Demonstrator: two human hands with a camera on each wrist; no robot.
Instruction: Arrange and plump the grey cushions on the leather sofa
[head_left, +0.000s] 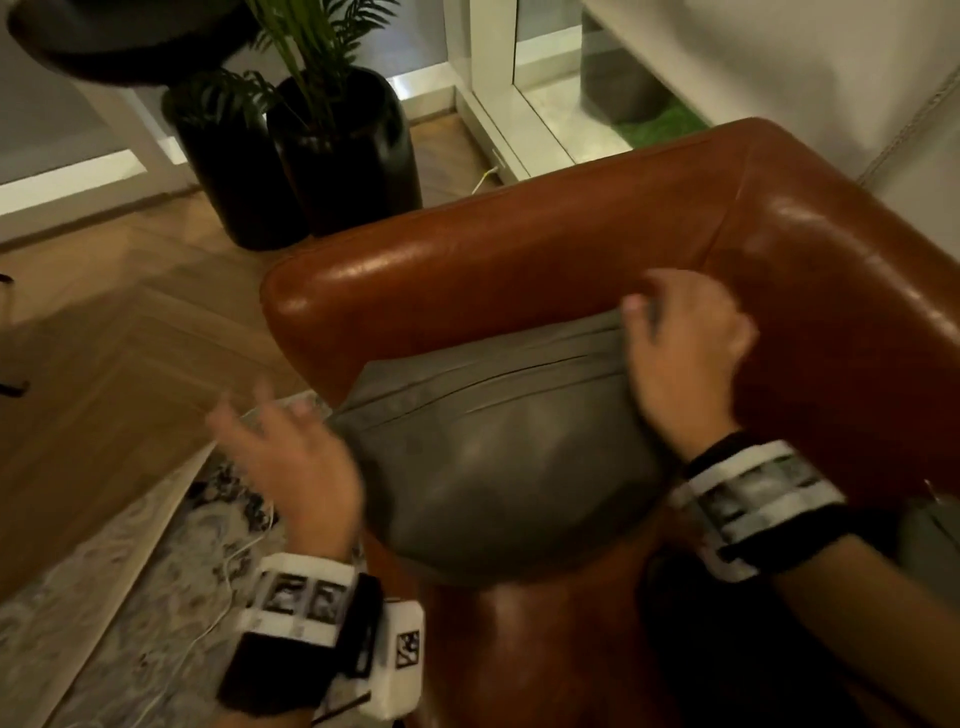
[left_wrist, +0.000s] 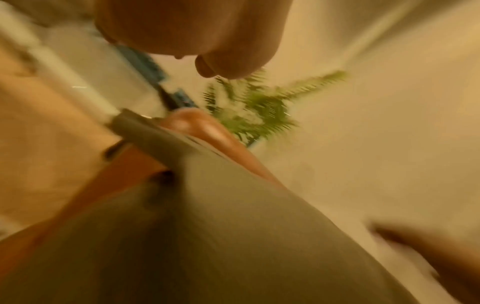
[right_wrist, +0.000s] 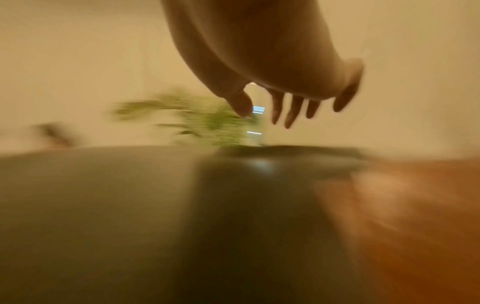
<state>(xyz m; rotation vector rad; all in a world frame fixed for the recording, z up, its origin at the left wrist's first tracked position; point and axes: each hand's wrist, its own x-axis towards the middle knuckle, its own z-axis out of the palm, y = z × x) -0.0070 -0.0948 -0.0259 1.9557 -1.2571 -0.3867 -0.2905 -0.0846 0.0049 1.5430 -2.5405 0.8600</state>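
Observation:
A grey cushion (head_left: 498, 457) lies in the corner of the brown leather sofa (head_left: 519, 244), leaning towards the armrest. My right hand (head_left: 685, 358) lies at the cushion's top right corner, thumb over the edge. In the right wrist view the right hand (right_wrist: 259, 51) has straight, spread fingers above the cushion (right_wrist: 91, 205). My left hand (head_left: 291, 457) is blurred beside the cushion's left edge, fingers spread and holding nothing. The left wrist view shows the left hand (left_wrist: 187, 30) above the cushion (left_wrist: 233, 246) and the sofa (left_wrist: 197, 123), all blurred.
Part of a second grey cushion (head_left: 930, 530) shows at the right edge of the seat. Two black planters (head_left: 322, 156) with palms stand behind the armrest. A patterned rug (head_left: 130, 571) with a white cable (head_left: 234, 566) lies left of the sofa on wooden flooring.

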